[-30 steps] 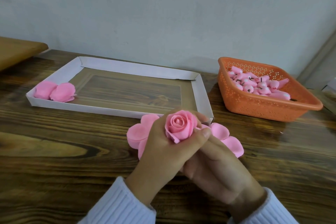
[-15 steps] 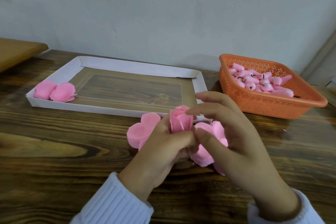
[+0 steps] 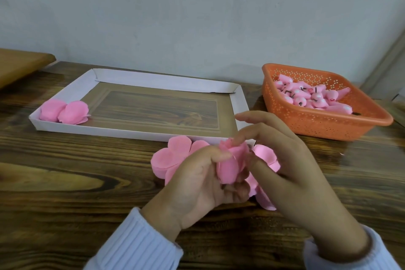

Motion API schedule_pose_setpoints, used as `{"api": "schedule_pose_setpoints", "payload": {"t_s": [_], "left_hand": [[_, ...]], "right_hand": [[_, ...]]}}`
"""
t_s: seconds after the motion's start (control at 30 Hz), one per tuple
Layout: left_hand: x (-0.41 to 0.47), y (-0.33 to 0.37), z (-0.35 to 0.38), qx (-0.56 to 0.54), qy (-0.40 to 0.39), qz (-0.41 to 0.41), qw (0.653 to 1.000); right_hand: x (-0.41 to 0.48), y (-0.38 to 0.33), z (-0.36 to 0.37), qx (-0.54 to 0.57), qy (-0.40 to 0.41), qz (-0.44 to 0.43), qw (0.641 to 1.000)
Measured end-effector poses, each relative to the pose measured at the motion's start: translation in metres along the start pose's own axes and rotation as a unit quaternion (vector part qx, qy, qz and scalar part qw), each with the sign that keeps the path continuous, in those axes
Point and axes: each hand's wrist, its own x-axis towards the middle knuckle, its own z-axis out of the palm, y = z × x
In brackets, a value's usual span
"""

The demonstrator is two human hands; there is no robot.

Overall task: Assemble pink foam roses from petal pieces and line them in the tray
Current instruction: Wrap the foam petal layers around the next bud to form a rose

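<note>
My left hand [image 3: 197, 184] grips a pink foam rose [image 3: 232, 164] just in front of the white tray [image 3: 140, 133], thumb pressed on its side. My right hand [image 3: 291, 164] comes in from the right; its forefinger touches the rose's top petals while its thumb lies against the rose's right side. Two loose stacks of pink petal pieces lie on the table, one [image 3: 173, 158] behind my left hand and one [image 3: 266, 155] under my right hand. Two finished roses [image 3: 65, 110] sit in the tray's near left corner.
An orange perforated basket [image 3: 324, 125] at the right holds several pink rose buds [image 3: 306, 96]. The dark wooden table [image 3: 65, 182] meets a pale wall behind. A lighter wooden surface [image 3: 19, 63] stands at the far left.
The rose has turned from facing up to lying on its side in my left hand. My right hand came from under the rose to its right side and top.
</note>
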Motion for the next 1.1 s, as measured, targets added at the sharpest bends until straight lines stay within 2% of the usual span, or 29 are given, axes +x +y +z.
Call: {"api": "schedule_pose_setpoints", "payload": {"t_s": [0.27,0.53,0.67,0.9,1.1], "left_hand": [[0.003,-0.002,0.003,0.023,0.039,-0.012,0.999],[0.004,-0.005,-0.001,0.017,0.042,-0.016,0.999],[0.004,-0.007,-0.004,0.008,0.044,-0.017,0.999],[0.005,-0.007,-0.006,-0.019,0.03,-0.023,0.999],[0.005,-0.007,-0.006,-0.008,0.021,-0.027,0.999]], "right_hand": [[-0.001,0.005,0.0,-0.083,-0.019,-0.029,0.996],[-0.001,0.006,-0.001,-0.083,-0.016,-0.034,0.996],[-0.001,0.007,0.0,-0.113,-0.029,-0.065,0.991],[0.001,0.01,0.0,-0.15,0.045,-0.146,0.977],[0.0,0.011,0.0,-0.155,0.08,-0.114,0.978]]}}
